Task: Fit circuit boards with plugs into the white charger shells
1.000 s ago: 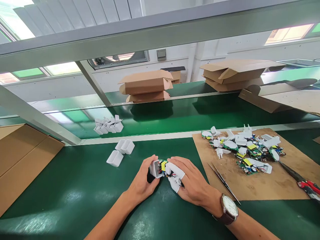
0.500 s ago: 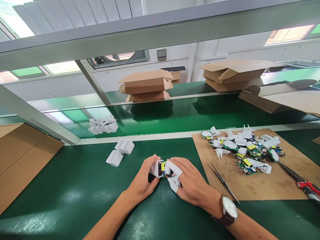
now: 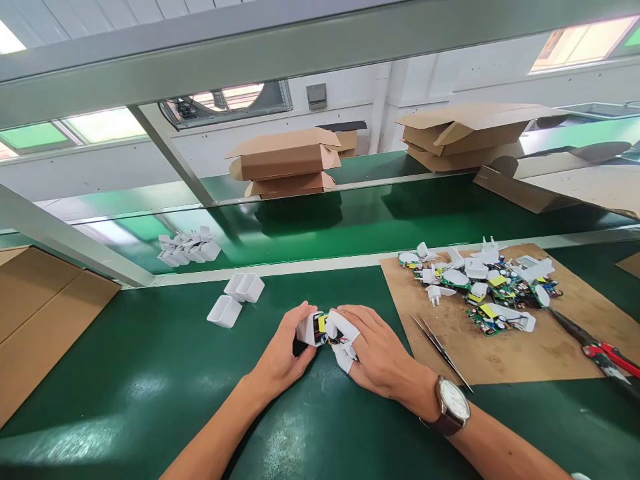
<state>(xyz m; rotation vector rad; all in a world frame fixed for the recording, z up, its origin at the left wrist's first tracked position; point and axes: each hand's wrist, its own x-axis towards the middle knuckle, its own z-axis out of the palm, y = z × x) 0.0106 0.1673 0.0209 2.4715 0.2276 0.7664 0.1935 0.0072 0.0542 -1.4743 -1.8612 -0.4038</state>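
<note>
My left hand (image 3: 284,347) is closed round a white plastic housing (image 3: 307,329), its open end facing right. My right hand (image 3: 373,347), with white finger cots on the thumb and a finger, grips a circuit board (image 3: 323,328) that carries a yellow-wrapped transformer and small parts. The board's left end sits at the mouth of the housing; how far it reaches inside I cannot tell. Part of the board is hidden by my right fingers. Both hands are above the green work surface (image 3: 165,373).
Several white housings (image 3: 224,311) stand left of my hands, with more white parts (image 3: 190,247) behind. On a brown board (image 3: 500,360) at right lie several circuit boards (image 3: 500,283), tweezers (image 3: 443,353) and red-handled pliers (image 3: 595,350). Cardboard boxes (image 3: 285,160) stand behind; another box (image 3: 45,320) is far left.
The camera view has shifted slightly, so the whole scene sits a little higher and farther left. Both hands keep their hold on the housing and the circuit board, with little visible movement between them.
</note>
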